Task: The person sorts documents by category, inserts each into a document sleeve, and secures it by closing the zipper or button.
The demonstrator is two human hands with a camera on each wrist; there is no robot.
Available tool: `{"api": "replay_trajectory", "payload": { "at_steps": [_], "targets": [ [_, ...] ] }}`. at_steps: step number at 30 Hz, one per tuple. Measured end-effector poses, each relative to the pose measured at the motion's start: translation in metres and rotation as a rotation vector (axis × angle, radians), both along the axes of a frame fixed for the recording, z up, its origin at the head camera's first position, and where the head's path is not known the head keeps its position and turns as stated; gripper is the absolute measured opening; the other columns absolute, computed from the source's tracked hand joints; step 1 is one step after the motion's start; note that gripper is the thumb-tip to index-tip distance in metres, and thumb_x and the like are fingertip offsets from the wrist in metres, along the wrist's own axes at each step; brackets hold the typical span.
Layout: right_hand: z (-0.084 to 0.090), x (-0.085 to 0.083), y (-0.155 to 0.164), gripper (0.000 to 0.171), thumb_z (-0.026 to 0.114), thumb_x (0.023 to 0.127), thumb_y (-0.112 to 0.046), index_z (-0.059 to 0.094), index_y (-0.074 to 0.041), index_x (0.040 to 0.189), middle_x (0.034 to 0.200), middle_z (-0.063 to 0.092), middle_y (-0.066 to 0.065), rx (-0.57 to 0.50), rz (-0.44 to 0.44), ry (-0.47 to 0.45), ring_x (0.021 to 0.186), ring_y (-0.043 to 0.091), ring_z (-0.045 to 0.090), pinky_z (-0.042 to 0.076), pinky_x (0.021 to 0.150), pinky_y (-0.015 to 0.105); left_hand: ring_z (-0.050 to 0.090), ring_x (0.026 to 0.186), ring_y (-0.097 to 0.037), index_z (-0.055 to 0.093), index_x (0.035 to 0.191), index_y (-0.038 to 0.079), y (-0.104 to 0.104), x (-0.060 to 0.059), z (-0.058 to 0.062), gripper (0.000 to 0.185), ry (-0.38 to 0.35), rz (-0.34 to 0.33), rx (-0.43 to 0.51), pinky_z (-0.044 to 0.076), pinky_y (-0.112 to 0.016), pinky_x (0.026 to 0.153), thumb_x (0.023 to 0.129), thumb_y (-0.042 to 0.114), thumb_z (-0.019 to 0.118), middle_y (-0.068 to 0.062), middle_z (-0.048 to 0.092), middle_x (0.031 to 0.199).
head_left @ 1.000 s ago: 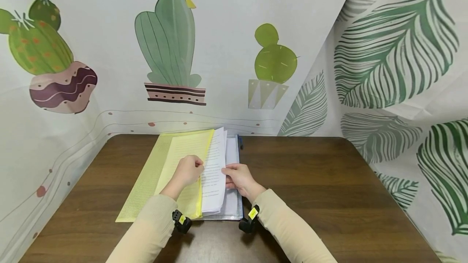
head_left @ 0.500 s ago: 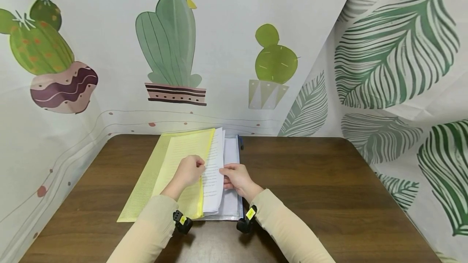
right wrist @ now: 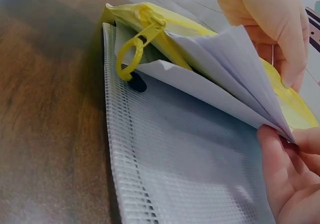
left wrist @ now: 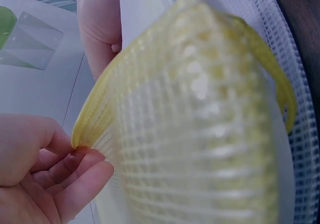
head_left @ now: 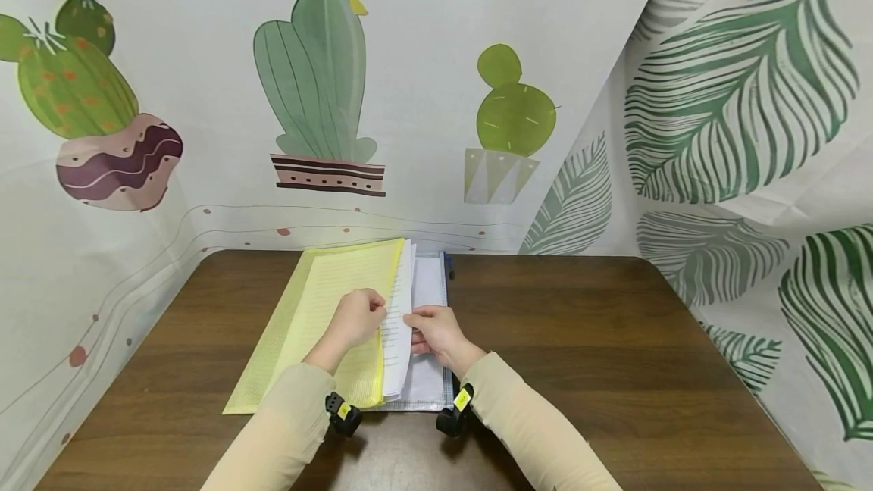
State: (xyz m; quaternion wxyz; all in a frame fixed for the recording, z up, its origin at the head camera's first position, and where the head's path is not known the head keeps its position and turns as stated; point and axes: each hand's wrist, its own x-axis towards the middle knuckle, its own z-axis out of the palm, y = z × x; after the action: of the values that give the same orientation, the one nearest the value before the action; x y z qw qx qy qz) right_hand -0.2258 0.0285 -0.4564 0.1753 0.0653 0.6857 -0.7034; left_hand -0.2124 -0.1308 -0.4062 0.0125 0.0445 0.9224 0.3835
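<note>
A: Since a second ago the white sheets (head_left: pixel 398 332) have slid further into the yellow mesh pouch (head_left: pixel 320 324); less paper shows past its open edge now.

B: And the hands?

A: The left hand (head_left: pixel 355 318) pinches the pouch's upper flap and lifts it; that grip is clenched on the mesh. The right hand (head_left: pixel 431 330) pinches the sheets' edge just right of the pouch.

B: Where does the pouch lie?

A: On the desk (head_left: pixel 614 339), overlapping a white mesh pouch (head_left: pixel 430 381) under its right side. I'd judge the papers nearly tucked in.
</note>
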Motion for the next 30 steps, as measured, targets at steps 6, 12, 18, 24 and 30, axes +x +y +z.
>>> {"api": "replay_trajectory", "payload": {
  "at_steps": [6, 12, 18, 24, 30],
  "targets": [
    [-0.005, -0.001, 0.002, 0.036, 0.066, 0.086, -0.015, 0.06, 0.004, 0.116, 0.07, 0.064, 0.005, 0.029, -0.002, 0.009, 0.051, 0.009, 0.059, 0.052, 0.047, 0.023, 0.056, 0.062, -0.014, 0.062, 0.103, -0.007, 0.0, -0.001, -0.002, 0.021, -0.02, 0.01, 0.02, 0.045, -0.025, 0.052, 0.089, 0.006, 0.053, -0.011, 0.063, 0.083],
    [-0.003, 0.005, 0.005, 0.037, 0.064, 0.086, -0.01, 0.059, 0.002, 0.121, 0.079, 0.07, 0.011, 0.055, 0.005, 0.052, 0.054, 0.01, 0.063, 0.054, 0.051, 0.027, 0.058, 0.062, -0.014, 0.062, 0.104, -0.007, -0.001, -0.001, -0.003, 0.022, -0.02, 0.017, 0.032, 0.047, -0.025, 0.052, 0.089, 0.006, 0.052, -0.013, 0.063, 0.085],
    [-0.002, 0.009, 0.003, 0.038, 0.062, 0.086, -0.005, 0.059, 0.003, 0.123, 0.095, 0.071, 0.02, 0.05, -0.026, 0.109, 0.054, 0.009, 0.064, 0.055, 0.052, 0.03, 0.058, 0.062, -0.014, 0.062, 0.104, -0.007, 0.0, -0.001, -0.002, 0.022, -0.018, 0.022, 0.031, 0.047, -0.025, 0.052, 0.089, 0.006, 0.052, -0.013, 0.064, 0.085],
    [-0.001, 0.009, -0.002, 0.036, 0.063, 0.085, -0.005, 0.062, 0.002, 0.12, 0.094, 0.071, 0.017, 0.068, -0.052, 0.12, 0.052, 0.007, 0.061, 0.054, 0.049, 0.027, 0.058, 0.062, -0.014, 0.062, 0.103, -0.007, 0.001, 0.0, -0.001, 0.022, -0.014, 0.019, 0.024, 0.046, -0.024, 0.052, 0.088, 0.005, 0.052, -0.013, 0.064, 0.085],
    [-0.001, 0.009, -0.006, 0.034, 0.064, 0.084, -0.005, 0.064, 0.001, 0.118, 0.092, 0.071, 0.014, 0.093, -0.067, 0.126, 0.052, 0.005, 0.058, 0.051, 0.045, 0.023, 0.057, 0.061, -0.014, 0.063, 0.103, -0.006, 0.001, -0.001, -0.001, 0.022, -0.01, 0.014, 0.006, 0.045, -0.024, 0.052, 0.088, 0.006, 0.052, -0.012, 0.064, 0.084]
  ]
}}
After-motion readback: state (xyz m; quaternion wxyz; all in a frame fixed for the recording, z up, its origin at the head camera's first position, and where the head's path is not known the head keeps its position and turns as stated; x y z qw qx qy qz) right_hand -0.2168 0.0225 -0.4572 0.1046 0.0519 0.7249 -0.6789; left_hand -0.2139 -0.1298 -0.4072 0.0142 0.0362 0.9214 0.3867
